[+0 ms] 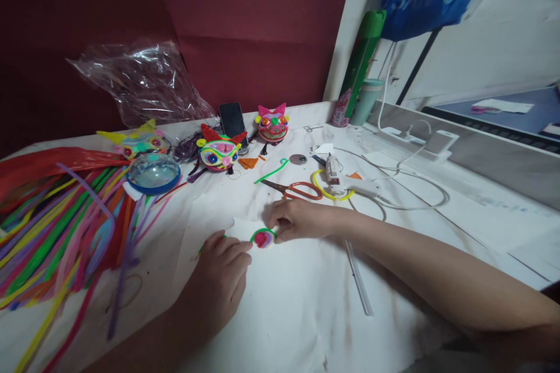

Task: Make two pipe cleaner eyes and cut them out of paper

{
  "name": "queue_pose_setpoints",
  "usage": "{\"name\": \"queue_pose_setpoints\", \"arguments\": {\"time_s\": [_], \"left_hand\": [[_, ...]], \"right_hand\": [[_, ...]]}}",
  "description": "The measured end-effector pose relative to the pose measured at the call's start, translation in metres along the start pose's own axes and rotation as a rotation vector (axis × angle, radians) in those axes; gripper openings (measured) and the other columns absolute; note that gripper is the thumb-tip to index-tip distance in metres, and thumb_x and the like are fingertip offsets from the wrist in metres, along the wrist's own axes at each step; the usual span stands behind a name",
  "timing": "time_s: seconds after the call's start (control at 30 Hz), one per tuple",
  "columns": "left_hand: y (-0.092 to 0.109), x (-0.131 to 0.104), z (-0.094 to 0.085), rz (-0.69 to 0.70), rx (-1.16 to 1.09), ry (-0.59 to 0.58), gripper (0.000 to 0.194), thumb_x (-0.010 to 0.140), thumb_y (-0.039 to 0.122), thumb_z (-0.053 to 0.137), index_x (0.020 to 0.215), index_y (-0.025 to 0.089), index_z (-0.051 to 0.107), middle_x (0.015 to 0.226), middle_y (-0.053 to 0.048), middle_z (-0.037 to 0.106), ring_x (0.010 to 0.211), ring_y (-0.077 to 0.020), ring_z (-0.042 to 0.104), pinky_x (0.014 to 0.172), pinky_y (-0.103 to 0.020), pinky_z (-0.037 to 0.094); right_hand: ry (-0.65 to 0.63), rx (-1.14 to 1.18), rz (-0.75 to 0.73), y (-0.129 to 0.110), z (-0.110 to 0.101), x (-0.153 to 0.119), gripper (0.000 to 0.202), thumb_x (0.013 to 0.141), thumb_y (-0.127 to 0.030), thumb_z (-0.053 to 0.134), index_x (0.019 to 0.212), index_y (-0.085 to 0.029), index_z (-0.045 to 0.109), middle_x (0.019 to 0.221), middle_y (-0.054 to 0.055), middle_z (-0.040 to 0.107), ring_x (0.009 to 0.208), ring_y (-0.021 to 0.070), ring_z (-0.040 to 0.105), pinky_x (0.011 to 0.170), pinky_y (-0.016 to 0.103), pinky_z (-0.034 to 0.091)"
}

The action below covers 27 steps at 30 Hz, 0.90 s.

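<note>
A small round piece (263,239) of red, pink and lilac fuzzy strips lies on white paper between my hands. Along its upper edge curves a green pipe cleaner (265,230). My right hand (300,218) is closed in a pinch at the right end of this green strand. On the other side my left hand (227,262) has its fingers bent together, with the index fingertip against the round piece's left edge. Bits of green show at the left fingers, so the strand appears to run beneath them. The fingertips' undersides are hidden.
Behind my hands lie orange-handled scissors (301,189), a glue gun (345,180) with its cable, and a yellow ring. Lion-like heads (219,151) and a phone (233,122) stand farther back. Many coloured pipe cleaners (65,215) spread left; a glue stick (359,280) lies right.
</note>
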<state>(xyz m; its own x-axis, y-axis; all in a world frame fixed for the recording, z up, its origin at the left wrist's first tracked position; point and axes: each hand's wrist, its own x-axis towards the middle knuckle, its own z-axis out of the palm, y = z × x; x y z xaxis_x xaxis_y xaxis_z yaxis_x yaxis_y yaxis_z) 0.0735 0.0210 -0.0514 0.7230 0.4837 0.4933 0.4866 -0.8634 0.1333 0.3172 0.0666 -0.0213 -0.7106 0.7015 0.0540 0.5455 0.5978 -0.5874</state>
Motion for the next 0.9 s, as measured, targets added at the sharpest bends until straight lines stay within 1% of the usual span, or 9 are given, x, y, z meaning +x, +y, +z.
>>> {"name": "queue_pose_setpoints", "arguments": {"time_s": [0.13,0.2,0.3,0.33,0.4,0.5,0.57,0.77,0.9], "left_hand": [[0.000,0.001,-0.001,0.003,0.006,-0.004,0.021,0.082,0.002,0.045,0.079,0.018,0.058,0.098,-0.005,0.070,0.090,-0.0196,0.058,0.095,-0.045,0.036],[0.000,0.000,-0.001,0.000,0.005,-0.001,0.021,0.082,0.002,0.044,0.079,0.018,0.058,0.097,-0.005,0.070,0.089,-0.0196,0.058,0.095,-0.045,0.036],[0.000,0.000,0.000,-0.006,0.001,0.002,0.021,0.082,0.002,0.044,0.079,0.018,0.058,0.097,-0.005,0.070,0.089,-0.0195,0.058,0.095,-0.045,0.036],[0.000,-0.001,0.000,-0.007,0.001,0.002,0.021,0.082,0.002,0.044,0.079,0.018,0.058,0.097,-0.005,0.070,0.089,-0.0195,0.058,0.095,-0.045,0.036],[0.001,-0.001,0.000,-0.010,0.005,-0.001,0.021,0.082,0.003,0.044,0.078,0.018,0.058,0.097,-0.005,0.070,0.089,-0.0194,0.058,0.095,-0.045,0.036],[0.002,0.000,-0.001,-0.020,0.009,-0.015,0.021,0.081,0.003,0.043,0.077,0.018,0.058,0.096,-0.005,0.070,0.089,-0.0192,0.058,0.095,-0.045,0.037],[0.002,0.000,-0.001,-0.019,0.008,-0.015,0.022,0.081,0.003,0.043,0.076,0.018,0.057,0.096,-0.005,0.070,0.089,-0.0194,0.058,0.095,-0.046,0.037],[0.002,0.000,0.000,-0.018,-0.002,-0.029,0.022,0.080,0.001,0.043,0.077,0.018,0.057,0.096,-0.006,0.069,0.089,-0.0205,0.058,0.096,-0.048,0.037],[0.001,-0.002,0.000,-0.087,-0.036,0.059,0.020,0.081,0.002,0.043,0.081,0.018,0.056,0.093,-0.007,0.066,0.091,-0.0206,0.057,0.091,-0.045,0.041]], "right_hand": [[0.017,-0.058,-0.043,-0.001,0.004,0.001,0.019,0.074,-0.016,0.075,0.087,-0.014,0.063,0.080,0.001,0.053,0.073,0.0121,0.050,0.064,0.021,0.039],[0.010,-0.037,-0.026,0.000,0.004,0.001,0.019,0.074,-0.017,0.076,0.087,-0.014,0.062,0.080,0.000,0.054,0.071,0.0115,0.050,0.062,0.020,0.039],[0.040,0.042,0.002,0.003,0.004,0.001,0.008,0.081,-0.017,0.067,0.087,-0.014,0.063,0.078,0.000,0.058,0.066,0.0105,0.051,0.059,0.020,0.040],[0.068,0.057,-0.014,0.003,0.005,0.001,0.004,0.084,-0.015,0.062,0.088,-0.013,0.064,0.079,0.002,0.060,0.067,0.0110,0.053,0.061,0.020,0.042],[0.125,0.054,-0.101,0.002,0.008,0.002,0.014,0.087,-0.009,0.054,0.091,-0.013,0.066,0.086,0.005,0.064,0.077,0.0135,0.059,0.071,0.023,0.046],[0.156,-0.003,-0.234,-0.005,0.014,0.001,0.024,0.088,-0.007,0.049,0.104,-0.012,0.066,0.098,0.011,0.065,0.091,0.0165,0.060,0.082,0.026,0.048],[0.156,-0.072,-0.255,-0.010,0.018,0.000,0.027,0.089,-0.008,0.048,0.108,-0.013,0.066,0.098,0.012,0.063,0.092,0.0173,0.058,0.080,0.027,0.048],[0.109,-0.286,-0.254,-0.013,0.025,0.004,0.026,0.090,-0.009,0.048,0.105,-0.014,0.068,0.093,0.012,0.058,0.088,0.0196,0.054,0.079,0.031,0.046],[0.093,-0.296,-0.229,-0.013,0.028,0.006,0.028,0.086,-0.003,0.049,0.104,-0.014,0.067,0.095,0.011,0.056,0.090,0.0200,0.052,0.081,0.032,0.045]]}}
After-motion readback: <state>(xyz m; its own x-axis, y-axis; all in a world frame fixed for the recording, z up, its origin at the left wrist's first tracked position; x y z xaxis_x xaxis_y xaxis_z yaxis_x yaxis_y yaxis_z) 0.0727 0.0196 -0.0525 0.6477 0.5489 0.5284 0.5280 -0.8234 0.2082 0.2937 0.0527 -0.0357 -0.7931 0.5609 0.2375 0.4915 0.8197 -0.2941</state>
